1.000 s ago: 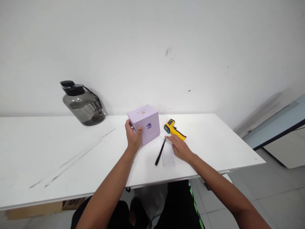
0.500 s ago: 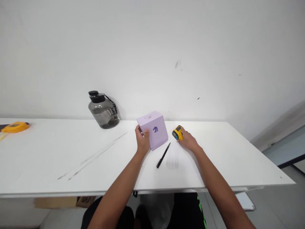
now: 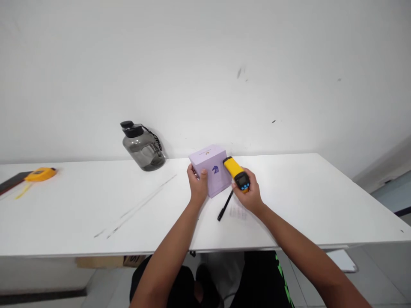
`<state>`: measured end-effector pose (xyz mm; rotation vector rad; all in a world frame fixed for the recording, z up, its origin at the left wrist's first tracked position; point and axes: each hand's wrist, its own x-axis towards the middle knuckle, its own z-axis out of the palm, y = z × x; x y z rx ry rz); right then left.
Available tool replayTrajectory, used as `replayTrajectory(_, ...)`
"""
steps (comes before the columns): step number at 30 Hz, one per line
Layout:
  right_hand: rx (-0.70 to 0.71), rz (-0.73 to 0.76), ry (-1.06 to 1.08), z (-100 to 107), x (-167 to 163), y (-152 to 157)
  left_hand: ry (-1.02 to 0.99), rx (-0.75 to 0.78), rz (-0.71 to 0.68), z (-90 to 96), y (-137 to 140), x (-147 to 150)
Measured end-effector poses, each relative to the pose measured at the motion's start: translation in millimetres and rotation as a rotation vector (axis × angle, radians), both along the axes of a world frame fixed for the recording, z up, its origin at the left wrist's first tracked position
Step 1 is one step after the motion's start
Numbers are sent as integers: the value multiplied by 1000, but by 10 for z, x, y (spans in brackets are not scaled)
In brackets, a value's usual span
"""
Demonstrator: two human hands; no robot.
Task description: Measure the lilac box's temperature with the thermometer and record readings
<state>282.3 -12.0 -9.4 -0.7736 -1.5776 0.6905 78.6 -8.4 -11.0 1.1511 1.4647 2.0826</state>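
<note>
On my remote feed, just right of the frame's centre, the right hand (image 3: 252, 192) grips a yellow-and-black thermometer gun (image 3: 234, 169), its long axis slanting, muzzle toward the upper left. Beside it, the left hand (image 3: 198, 186) clasps the smooth, cuboid lilac box (image 3: 212, 182).

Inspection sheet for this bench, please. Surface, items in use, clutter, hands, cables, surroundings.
Surface: white table, dark streaks left of the hands.
Items in use: purple box; yellow-and-black handheld device, its small display facing the person.
Clutter: black pen in front of the box; dark translucent bottle near the wall; yellow item, probably a tape measure, far left.
Hands: left hand grips the box; right hand holds the device.
Cables: thin dark line on the floor, possibly a cable.
Surroundings: scuffed white wall; cardboard under the table.
</note>
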Motion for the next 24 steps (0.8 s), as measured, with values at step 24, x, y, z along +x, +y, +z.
replayTrajectory(24,-109,41,24,47,-170,-274,130,37,-33,-218,31,79)
